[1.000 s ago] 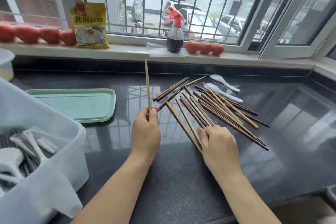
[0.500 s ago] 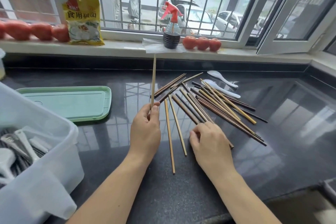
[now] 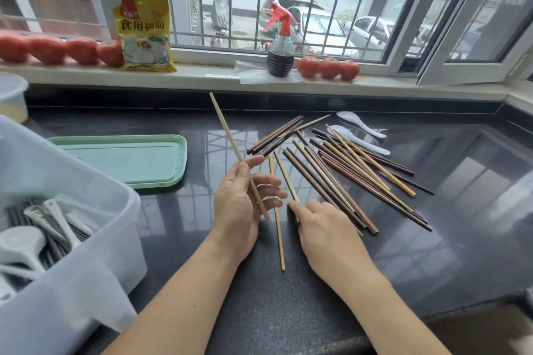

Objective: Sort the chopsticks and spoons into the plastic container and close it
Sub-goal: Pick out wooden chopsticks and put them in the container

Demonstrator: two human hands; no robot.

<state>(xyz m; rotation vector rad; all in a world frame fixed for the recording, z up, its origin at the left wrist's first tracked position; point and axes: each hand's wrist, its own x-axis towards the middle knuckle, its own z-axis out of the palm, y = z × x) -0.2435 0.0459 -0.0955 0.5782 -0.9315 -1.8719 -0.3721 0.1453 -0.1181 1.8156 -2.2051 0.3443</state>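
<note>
Tilting toward 11 o'clock now, where half a second ago it stood nearly upright, the pale chopstick (image 3: 239, 157) sits in the left hand (image 3: 240, 207), pinched by thumb and forefinger while the other fingers have spread loose. The right hand (image 3: 328, 228) has closed its fingers on a second light chopstick (image 3: 285, 179), drawn out of the chopstick pile (image 3: 352, 170) at 2 o'clock. A matched pair is likely forming. Two white spoons (image 3: 360, 132) remain on the surface (image 3: 432, 239); the plastic container (image 3: 72, 282) at 8 o'clock stands open, its green lid (image 3: 129, 161) beside it.
</note>
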